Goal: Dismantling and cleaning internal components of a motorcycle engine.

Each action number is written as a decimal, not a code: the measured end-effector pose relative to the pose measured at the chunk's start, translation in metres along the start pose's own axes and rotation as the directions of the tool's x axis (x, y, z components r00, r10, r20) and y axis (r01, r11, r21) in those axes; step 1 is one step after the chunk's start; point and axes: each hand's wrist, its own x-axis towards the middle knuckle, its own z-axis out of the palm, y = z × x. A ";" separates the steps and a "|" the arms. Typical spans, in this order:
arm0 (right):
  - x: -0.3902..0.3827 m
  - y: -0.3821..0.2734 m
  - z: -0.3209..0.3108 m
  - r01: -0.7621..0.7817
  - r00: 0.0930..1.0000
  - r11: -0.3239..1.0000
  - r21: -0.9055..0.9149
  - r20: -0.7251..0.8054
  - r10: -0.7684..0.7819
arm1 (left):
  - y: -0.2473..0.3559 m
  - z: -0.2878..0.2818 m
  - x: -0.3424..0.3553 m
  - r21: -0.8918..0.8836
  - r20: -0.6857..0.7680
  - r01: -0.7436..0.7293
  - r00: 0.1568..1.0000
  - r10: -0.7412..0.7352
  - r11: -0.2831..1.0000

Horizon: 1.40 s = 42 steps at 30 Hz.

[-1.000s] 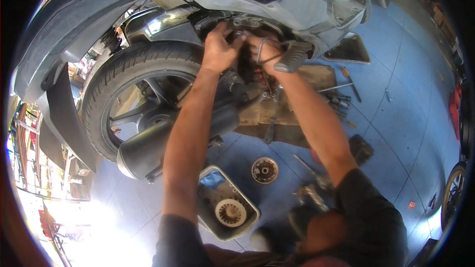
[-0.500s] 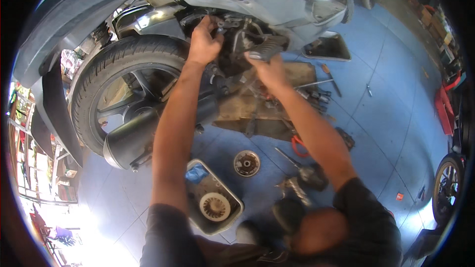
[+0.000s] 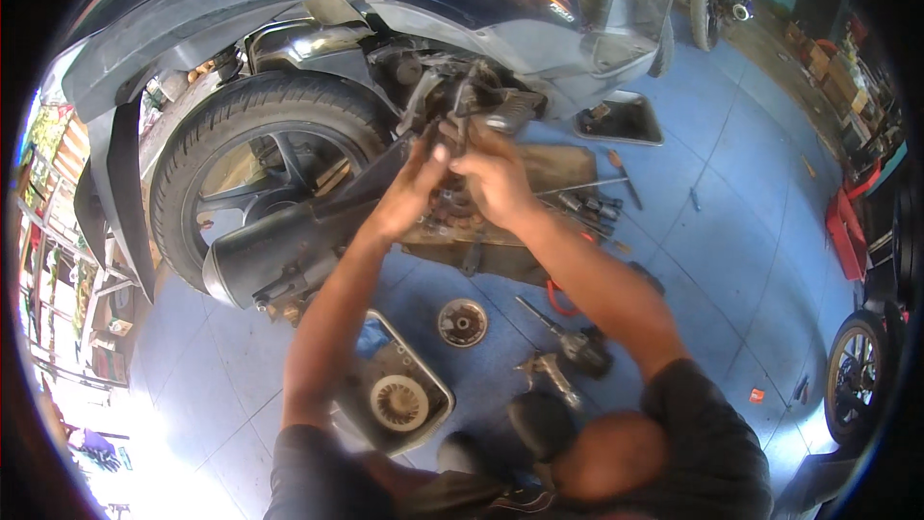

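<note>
My two hands have come together low at the scooter's engine area (image 3: 452, 87), ahead of the rear wheel (image 3: 274, 169). My left hand (image 3: 414, 183) has its fingers closed, its thumb pointing up toward the other hand. Against it, my right hand (image 3: 493, 178) is closed as well, its fingers curled around the same spot. What they grip there is dark, small and partly covered by the fingers, so its kind is unclear. Just below my left hand runs the black exhaust muffler (image 3: 279, 250). Under both hands lies a worn cardboard sheet (image 3: 558, 166).
Sockets (image 3: 592, 207) and a screwdriver (image 3: 626, 181) lie right of the cardboard. Nearer are a round metal drum part (image 3: 463, 323), a grey tray (image 3: 445, 400) holding a pale fan wheel (image 3: 398, 403), and a power tool (image 3: 582, 354). A black tray (image 3: 630, 120) stands far right.
Both hands moved down and toward each other from the engine area, my left hand shifting right and my right hand left. The view shifted slightly, showing more of the scooter's upper body.
</note>
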 end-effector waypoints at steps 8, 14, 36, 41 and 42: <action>0.007 -0.021 0.009 -0.360 0.920 0.807 -0.468 -0.032 0.392 | 0.027 -0.034 -0.017 -0.159 0.257 0.161 0.959 -0.117 0.974; -0.016 -0.068 0.027 0.051 0.966 0.654 -0.755 0.204 0.160 | 0.042 -0.070 -0.001 -0.273 0.195 0.197 0.970 -0.146 0.942; -0.015 -0.136 -0.111 -0.388 0.908 0.808 0.443 0.033 0.418 | 0.080 0.111 0.010 0.215 0.172 -0.394 0.916 0.362 0.894; -0.016 -0.113 -0.133 -0.466 0.846 0.874 0.139 -0.221 0.486 | 0.054 0.093 0.007 0.224 0.315 -0.190 0.942 0.114 0.956; -0.015 -0.111 -0.134 -0.470 0.830 0.861 0.195 -0.232 0.506 | 0.044 0.083 0.005 0.059 0.344 -0.081 0.937 0.055 0.995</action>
